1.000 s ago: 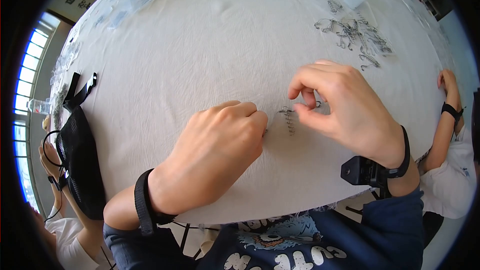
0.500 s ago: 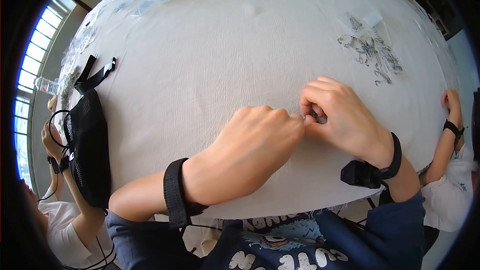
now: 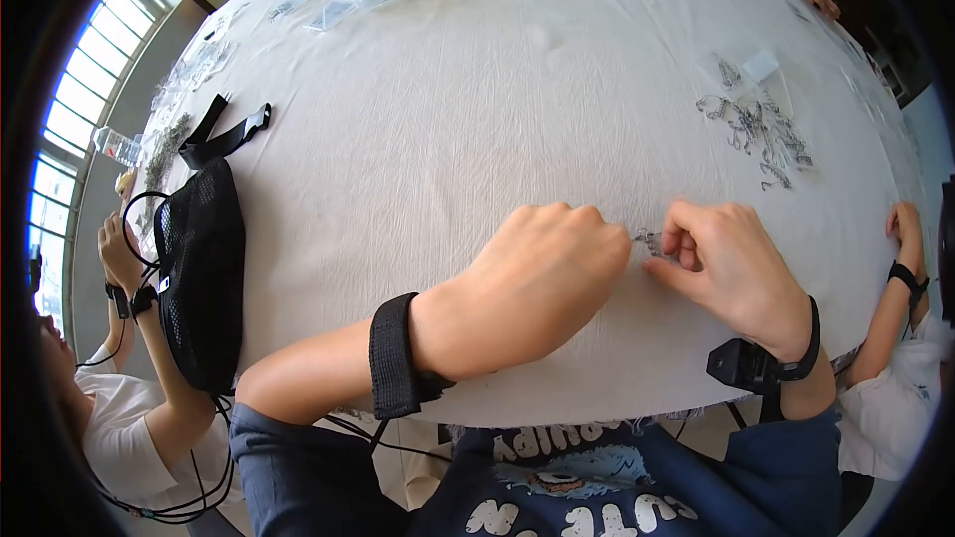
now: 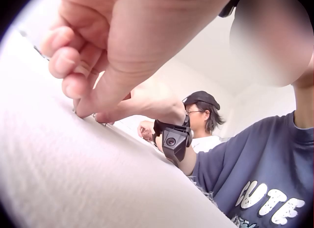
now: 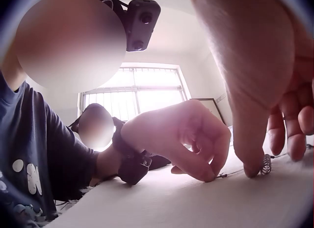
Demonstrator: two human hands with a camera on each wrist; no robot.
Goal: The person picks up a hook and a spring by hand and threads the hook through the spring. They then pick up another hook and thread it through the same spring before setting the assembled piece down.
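Observation:
A small coiled metal spring (image 3: 649, 242) with thin wire parts lies on the white tablecloth between my two hands. My left hand (image 3: 522, 278) is palm down on its left side; in the right wrist view its thumb and forefinger pinch a small dark wire end (image 5: 222, 176). On the spring's right is my right hand (image 3: 736, 273), thumb and forefinger parted around a gap, fingers bent loosely. The right wrist view has the spring's coils upright at the right thumb tip. The left hand's back hides its fingertips from the head view.
A loose pile of metal hooks and springs (image 3: 761, 129) lies at the back right beside clear plastic. A black mesh bag (image 3: 204, 273) with a strap occupies the left side. Plastic packets (image 3: 358, 0) lie at the far back. Other people sit at both sides.
My left hand has moved right, to the spring. The right hand closed in on it, then its thumb and forefinger parted again. The head view has shifted slightly.

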